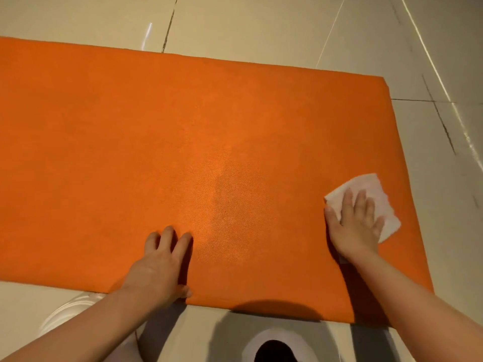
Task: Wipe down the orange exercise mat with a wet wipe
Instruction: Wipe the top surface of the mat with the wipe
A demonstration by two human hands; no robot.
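Mat (183, 131): orange, pebbled, flat on pale tiles (261, 22), with what I take for a damp sheen mid-mat. Wipe (366, 186): white, folded, near the mat's right end, pressed under my right hand (355, 226), fingers straight. Left hand (159, 262): fingers spread, resting on the near edge.

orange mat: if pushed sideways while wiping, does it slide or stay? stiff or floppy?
The orange mat lies on glossy floor tiles, so it may slide; the left hand pressing its near edge suggests bracing. It looks thin, lying flat with a soft rounded corner, so probably floppy when lifted. Its pebbled surface likely drags on the wet wipe under the right hand.
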